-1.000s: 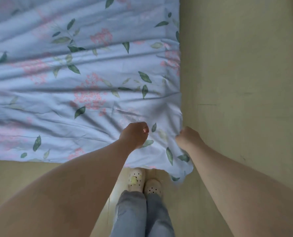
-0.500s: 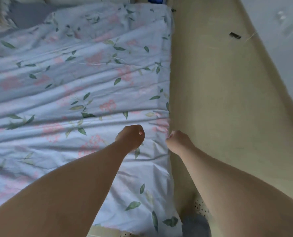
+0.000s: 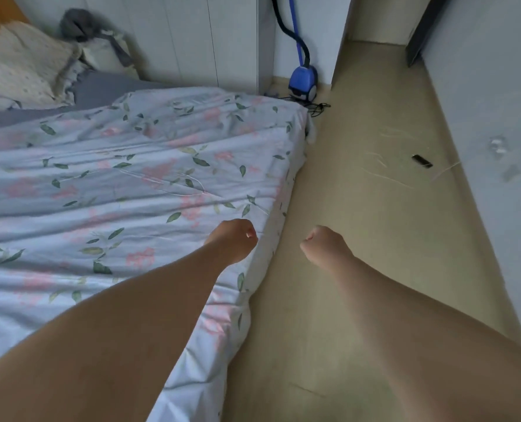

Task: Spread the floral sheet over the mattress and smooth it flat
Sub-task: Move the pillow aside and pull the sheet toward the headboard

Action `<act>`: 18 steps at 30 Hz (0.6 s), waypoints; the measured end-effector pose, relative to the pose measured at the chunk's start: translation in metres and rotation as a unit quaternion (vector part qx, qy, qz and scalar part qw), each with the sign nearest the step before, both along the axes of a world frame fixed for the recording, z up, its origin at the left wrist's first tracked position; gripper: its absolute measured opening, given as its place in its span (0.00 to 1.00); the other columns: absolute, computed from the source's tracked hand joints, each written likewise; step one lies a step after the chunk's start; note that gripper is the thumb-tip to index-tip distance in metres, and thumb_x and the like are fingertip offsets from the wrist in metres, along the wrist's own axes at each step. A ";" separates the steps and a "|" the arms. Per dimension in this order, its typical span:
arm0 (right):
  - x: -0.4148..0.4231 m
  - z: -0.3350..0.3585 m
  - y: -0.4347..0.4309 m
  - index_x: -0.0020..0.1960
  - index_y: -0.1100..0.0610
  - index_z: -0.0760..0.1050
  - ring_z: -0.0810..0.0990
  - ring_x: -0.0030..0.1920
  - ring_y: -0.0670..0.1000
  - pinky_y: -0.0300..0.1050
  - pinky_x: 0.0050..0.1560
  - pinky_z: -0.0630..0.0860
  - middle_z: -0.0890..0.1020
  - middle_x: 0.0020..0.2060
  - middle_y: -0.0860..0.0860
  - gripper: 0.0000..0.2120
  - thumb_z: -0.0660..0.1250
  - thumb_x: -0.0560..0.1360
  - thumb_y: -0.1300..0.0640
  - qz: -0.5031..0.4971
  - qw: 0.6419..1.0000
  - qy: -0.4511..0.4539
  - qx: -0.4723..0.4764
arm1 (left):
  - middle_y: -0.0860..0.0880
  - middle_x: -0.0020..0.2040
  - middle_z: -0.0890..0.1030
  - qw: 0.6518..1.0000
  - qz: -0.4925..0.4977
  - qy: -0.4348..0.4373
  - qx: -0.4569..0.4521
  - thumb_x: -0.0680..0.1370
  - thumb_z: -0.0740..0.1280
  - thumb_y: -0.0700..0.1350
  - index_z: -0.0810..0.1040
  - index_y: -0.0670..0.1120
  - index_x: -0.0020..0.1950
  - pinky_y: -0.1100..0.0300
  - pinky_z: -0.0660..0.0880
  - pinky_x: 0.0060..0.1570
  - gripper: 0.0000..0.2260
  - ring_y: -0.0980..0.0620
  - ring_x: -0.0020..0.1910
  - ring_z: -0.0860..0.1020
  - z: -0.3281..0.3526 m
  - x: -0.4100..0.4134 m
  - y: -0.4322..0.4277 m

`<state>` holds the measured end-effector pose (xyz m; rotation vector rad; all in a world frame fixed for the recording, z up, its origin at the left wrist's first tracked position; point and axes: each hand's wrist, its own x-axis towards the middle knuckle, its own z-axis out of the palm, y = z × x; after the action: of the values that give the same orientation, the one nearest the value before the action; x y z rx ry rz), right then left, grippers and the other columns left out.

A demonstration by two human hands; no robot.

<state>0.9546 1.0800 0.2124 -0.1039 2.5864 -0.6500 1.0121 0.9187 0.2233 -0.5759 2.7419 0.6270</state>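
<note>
Pale blue sheet point(image 3: 137, 190) is in neither of your hands, as far as shows. Your left hand point(image 3: 233, 240) is curled into a fist just over the sheet's right edge, with no cloth seen gathered into it. Your right hand point(image 3: 323, 245) is a bare fist out over the floor point(image 3: 374, 193), clear of the bed.

The sheet lies across most of the mattress, which it hides, and drapes down the right side. Long creases run across it, and a grey strip point(image 3: 107, 88) is uncovered at the head, by the pillow point(image 3: 18, 62).

It looks thin, light and limp, so it will likely follow a pull readily, but wrinkle and slide rather than keep its shape. Take it by the hem along the side or at a corner, pinching with both hands set apart, and draw outward. Flat palms should suit the creases.
</note>
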 end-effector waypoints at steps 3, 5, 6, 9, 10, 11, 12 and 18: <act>-0.038 0.020 0.005 0.52 0.56 0.72 0.71 0.45 0.55 0.41 0.42 0.67 0.75 0.46 0.54 0.08 0.56 0.77 0.59 0.007 1.000 0.018 -0.002 | 0.44 0.55 0.79 1.000 0.014 0.020 -0.012 0.79 0.56 0.44 0.72 0.45 0.48 0.59 0.70 0.42 0.07 0.47 0.44 0.72 0.016 -0.042 0.010; -0.064 0.030 0.001 0.57 0.56 0.72 0.71 0.46 0.54 0.42 0.44 0.67 0.75 0.50 0.54 0.11 0.56 0.77 0.59 0.017 1.000 0.025 -0.003 | 0.44 0.55 0.79 0.999 0.029 0.028 0.008 0.80 0.57 0.45 0.76 0.43 0.54 0.60 0.70 0.41 0.11 0.47 0.44 0.73 0.025 -0.069 0.013; -0.078 0.036 -0.003 0.55 0.54 0.71 0.71 0.46 0.54 0.42 0.44 0.67 0.74 0.49 0.53 0.09 0.56 0.77 0.58 0.027 0.999 0.026 -0.008 | 0.44 0.55 0.79 0.999 0.029 0.031 0.017 0.80 0.57 0.45 0.77 0.44 0.56 0.60 0.70 0.41 0.11 0.46 0.45 0.74 0.030 -0.084 0.013; -0.125 0.055 -0.017 0.51 0.52 0.67 0.71 0.45 0.54 0.42 0.43 0.67 0.71 0.47 0.52 0.03 0.56 0.78 0.55 0.042 0.998 0.032 -0.034 | 0.44 0.56 0.79 0.999 0.017 0.041 0.011 0.80 0.57 0.44 0.77 0.43 0.56 0.58 0.71 0.42 0.12 0.46 0.46 0.75 0.043 -0.133 0.005; -0.149 0.067 -0.023 0.51 0.53 0.68 0.71 0.46 0.53 0.42 0.43 0.67 0.72 0.47 0.52 0.04 0.57 0.78 0.54 0.042 0.997 0.037 -0.049 | 0.44 0.56 0.79 0.999 0.007 0.047 0.002 0.80 0.57 0.44 0.77 0.43 0.57 0.58 0.71 0.42 0.12 0.46 0.47 0.76 0.052 -0.160 -0.001; -0.161 0.073 -0.025 0.52 0.54 0.69 0.71 0.46 0.53 0.42 0.44 0.68 0.72 0.47 0.52 0.05 0.57 0.78 0.54 0.042 0.997 0.038 -0.058 | 0.44 0.57 0.79 0.999 0.001 0.048 -0.004 0.80 0.58 0.44 0.77 0.43 0.57 0.58 0.71 0.42 0.12 0.46 0.48 0.76 0.056 -0.173 -0.005; -0.185 0.084 -0.030 0.52 0.54 0.69 0.71 0.47 0.53 0.42 0.45 0.68 0.72 0.47 0.52 0.06 0.57 0.78 0.54 0.034 0.996 0.044 -0.066 | 0.44 0.57 0.78 0.998 -0.007 0.057 -0.007 0.80 0.58 0.45 0.77 0.43 0.57 0.58 0.71 0.42 0.12 0.46 0.49 0.76 0.064 -0.198 -0.011; -0.313 0.119 -0.055 0.42 0.52 0.64 0.70 0.44 0.54 0.38 0.29 0.62 0.72 0.41 0.51 0.06 0.56 0.78 0.58 -0.007 0.993 0.093 -0.079 | 0.44 0.58 0.78 0.995 -0.025 0.091 -0.009 0.80 0.58 0.45 0.76 0.43 0.59 0.58 0.72 0.43 0.12 0.47 0.47 0.75 0.101 -0.330 -0.038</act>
<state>0.6415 1.0250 0.3312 -0.2057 2.7107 -0.8881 0.6821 0.8802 0.3239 -0.4729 2.9247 0.6737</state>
